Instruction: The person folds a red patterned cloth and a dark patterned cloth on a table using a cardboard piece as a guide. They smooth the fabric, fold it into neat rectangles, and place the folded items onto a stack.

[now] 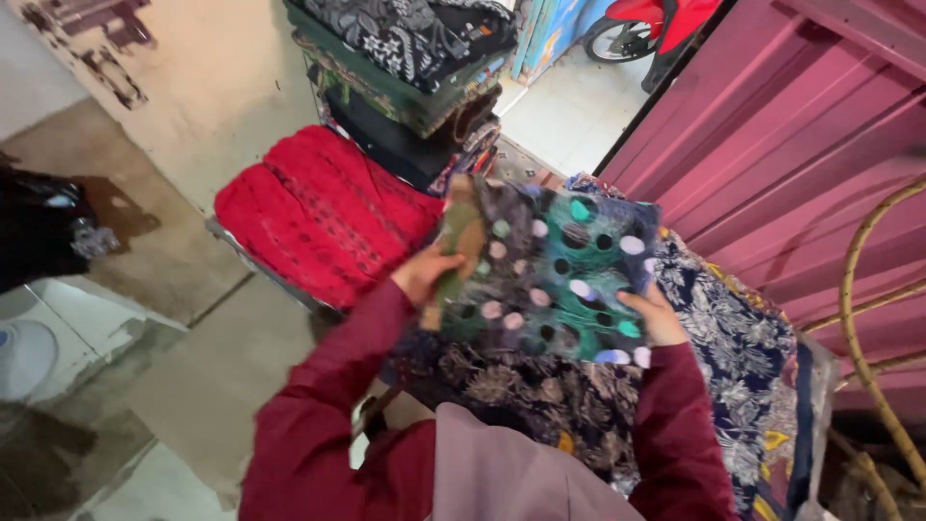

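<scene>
Both hands grip a folded teal cloth with pale dots [559, 280], the left hand [424, 273] closed on its left edge and the right hand [656, 314] on its right, held up over a pile of dark floral fabrics [733, 357]. Held only by the edges, the folds could sag open and spill, or brush the red folded cloth [323, 212] beside it

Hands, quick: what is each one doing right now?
Left hand: closed on the left edge of the folded dotted teal cloth.
Right hand: fingers gripping the same cloth's right edge.
</scene>
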